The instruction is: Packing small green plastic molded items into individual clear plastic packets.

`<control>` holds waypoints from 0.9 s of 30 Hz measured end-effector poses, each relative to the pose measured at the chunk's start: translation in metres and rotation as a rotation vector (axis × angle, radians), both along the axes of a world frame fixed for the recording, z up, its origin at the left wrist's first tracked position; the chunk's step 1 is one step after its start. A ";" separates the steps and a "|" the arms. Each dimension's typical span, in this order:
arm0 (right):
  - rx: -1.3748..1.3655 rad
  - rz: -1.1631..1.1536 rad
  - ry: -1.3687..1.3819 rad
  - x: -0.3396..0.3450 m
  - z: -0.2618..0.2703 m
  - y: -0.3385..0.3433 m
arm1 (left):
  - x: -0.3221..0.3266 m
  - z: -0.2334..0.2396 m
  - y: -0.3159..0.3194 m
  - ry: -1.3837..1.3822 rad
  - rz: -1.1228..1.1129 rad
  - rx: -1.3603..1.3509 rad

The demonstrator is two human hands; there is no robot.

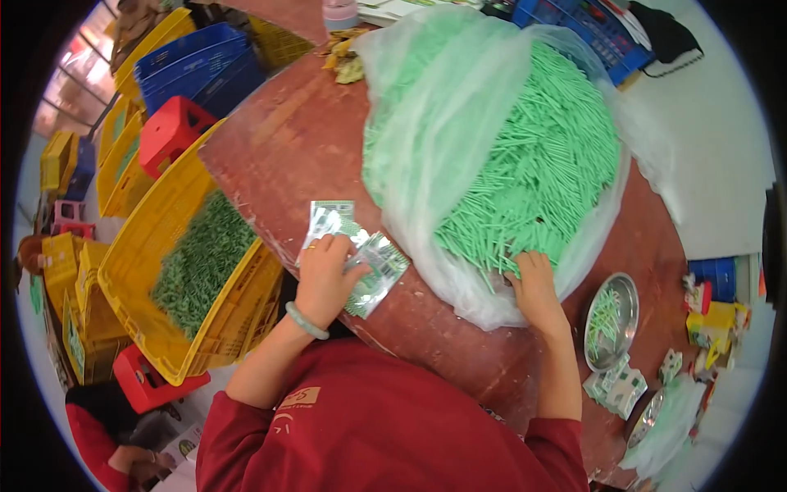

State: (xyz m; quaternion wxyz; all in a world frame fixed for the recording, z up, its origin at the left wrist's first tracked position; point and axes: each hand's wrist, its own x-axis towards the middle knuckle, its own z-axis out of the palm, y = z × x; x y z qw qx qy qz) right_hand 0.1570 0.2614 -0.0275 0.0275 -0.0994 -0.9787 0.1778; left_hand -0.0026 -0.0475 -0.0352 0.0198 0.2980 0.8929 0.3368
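Observation:
My left hand (pixel 330 273), with a pale bangle on the wrist, is on small clear printed plastic packets at the table edge. Its fingers are bent over one packet (pixel 332 212) and its thumb lies across another packet (pixel 380 270), which holds green pieces. Over at the big translucent plastic bag (pixel 442 154), my right hand (pixel 535 280) has its fingertips at the near edge of a heap of thin light-green sticks (pixel 553 141). Whether those fingers pinch any sticks cannot be seen.
The red table (pixel 289 141) also bears a steel bowl (pixel 627 301) of green sticks and folded packets (pixel 615 387) at right. Left of it stands a yellow crate (pixel 141 264) of dark-green pieces, near red stools (pixel 169 135). Another person's hand (pixel 138 461) shows at lower left.

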 end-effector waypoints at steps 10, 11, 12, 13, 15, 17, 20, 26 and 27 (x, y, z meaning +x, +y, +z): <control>-1.010 -0.388 0.181 0.008 0.007 0.019 | 0.003 0.008 0.002 0.134 0.015 0.265; -1.005 -0.390 0.185 0.006 0.011 0.018 | 0.003 0.010 -0.001 0.088 0.055 0.299; -1.203 -0.482 0.253 0.005 0.016 0.017 | 0.003 0.011 -0.005 0.040 0.094 0.335; -1.400 -0.573 0.322 0.004 0.019 0.018 | 0.003 0.015 -0.008 -0.039 0.137 0.376; -1.592 -0.524 0.399 0.000 0.017 0.021 | -0.001 0.021 -0.015 -0.490 0.214 0.644; -1.928 -0.516 0.420 -0.006 0.021 0.017 | -0.006 0.028 -0.013 -0.858 0.159 0.896; -2.010 -0.347 0.340 -0.011 0.011 0.018 | -0.008 0.037 -0.003 -1.118 0.108 0.990; -1.878 -0.424 0.324 -0.035 0.022 -0.007 | 0.001 0.047 0.032 -1.180 -0.185 0.908; -1.879 -0.434 0.336 -0.039 0.025 -0.012 | 0.003 0.048 0.038 -1.177 -0.211 0.883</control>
